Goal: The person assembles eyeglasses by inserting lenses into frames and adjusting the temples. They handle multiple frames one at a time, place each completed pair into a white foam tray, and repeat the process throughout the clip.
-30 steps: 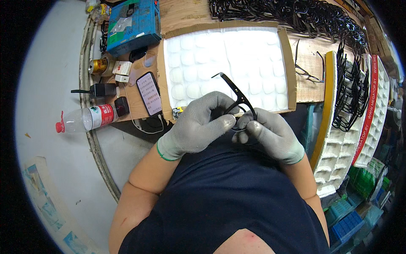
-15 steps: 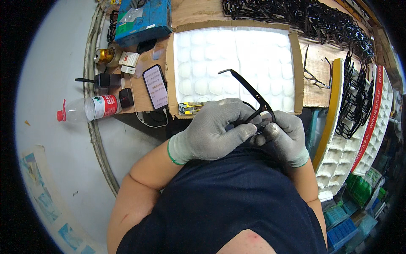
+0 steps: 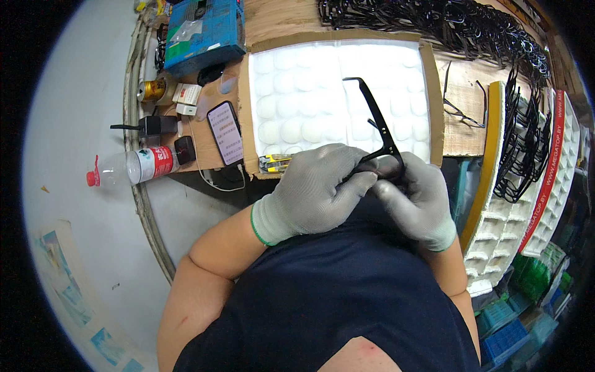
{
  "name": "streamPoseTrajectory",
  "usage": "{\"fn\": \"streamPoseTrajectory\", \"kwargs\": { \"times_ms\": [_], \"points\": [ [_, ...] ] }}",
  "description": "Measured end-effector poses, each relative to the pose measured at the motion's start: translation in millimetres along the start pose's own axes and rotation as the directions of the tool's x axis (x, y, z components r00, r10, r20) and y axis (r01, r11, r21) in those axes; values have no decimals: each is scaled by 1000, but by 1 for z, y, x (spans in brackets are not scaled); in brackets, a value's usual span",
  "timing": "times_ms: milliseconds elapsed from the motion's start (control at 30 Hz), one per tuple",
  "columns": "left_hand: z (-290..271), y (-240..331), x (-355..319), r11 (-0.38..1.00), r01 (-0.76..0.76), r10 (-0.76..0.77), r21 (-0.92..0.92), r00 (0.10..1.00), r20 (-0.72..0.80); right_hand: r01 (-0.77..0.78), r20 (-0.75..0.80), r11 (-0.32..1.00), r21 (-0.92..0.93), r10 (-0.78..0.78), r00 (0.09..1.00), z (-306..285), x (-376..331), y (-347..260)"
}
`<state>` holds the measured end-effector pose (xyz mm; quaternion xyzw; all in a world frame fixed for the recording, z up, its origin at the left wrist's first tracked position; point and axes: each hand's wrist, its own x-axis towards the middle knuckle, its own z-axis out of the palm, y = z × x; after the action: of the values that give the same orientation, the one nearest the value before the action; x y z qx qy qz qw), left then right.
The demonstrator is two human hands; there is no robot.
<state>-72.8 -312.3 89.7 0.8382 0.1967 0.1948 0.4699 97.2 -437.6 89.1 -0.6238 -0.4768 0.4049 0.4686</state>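
Observation:
Both my hands wear grey knitted work gloves. Between them, just in front of my dark shirt, is a black eyeglasses frame [image 3: 385, 137] with a temple arm sticking up and away from me. My left hand [image 3: 322, 189] pinches the frame from the left, thumb against the fingers. On the other side my right hand [image 3: 418, 201] is closed around the frame's right end, its thumb on the near side. The gloves hide most of the frame's front; a dark lens-like surface shows between the thumbs. Beyond my hands lies a cardboard tray [image 3: 245, 118] holding rows of clear round lenses [image 3: 322, 130].
A yellow utility knife [image 3: 274, 163] lies at the tray's near left edge. Left of it are a phone [image 3: 226, 133], a plastic bottle [image 3: 145, 165] and a blue box [image 3: 204, 37]. Black frames [image 3: 434, 28] pile up at the back; more hang over white racks [image 3: 489, 242] at right.
The eyeglasses frame has turned in my hands, so its temple arm stands more upright and a second arm tip shows. My right hand has shifted slightly, with its thumb lower.

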Motion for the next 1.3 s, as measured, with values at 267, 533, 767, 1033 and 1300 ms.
{"fn": "streamPoseTrajectory", "kwargs": {
  "times_ms": [267,533,767,1033,1300],
  "points": [
    [23,-30,33,995,93,-96,40,990,101,48,-263,755,-654,-286,921,-56,9,64],
    [-26,-211,239,832,554,-478,31,743,-468,-219,-242,241,-945,-68,968,-159,34,170],
    [-46,-301,273,361,551,-822,-753,569,22,-152,-272,430,-890,-234,933,-130,53,131],
    [-74,-186,195,866,393,-499,-308,696,-516,-269,-249,503,-821,108,962,-36,91,126],
    [-23,-73,22,949,263,-300,-171,923,-240,-291,-209,956,39,293,933,-30,76,76]
  ]
}}
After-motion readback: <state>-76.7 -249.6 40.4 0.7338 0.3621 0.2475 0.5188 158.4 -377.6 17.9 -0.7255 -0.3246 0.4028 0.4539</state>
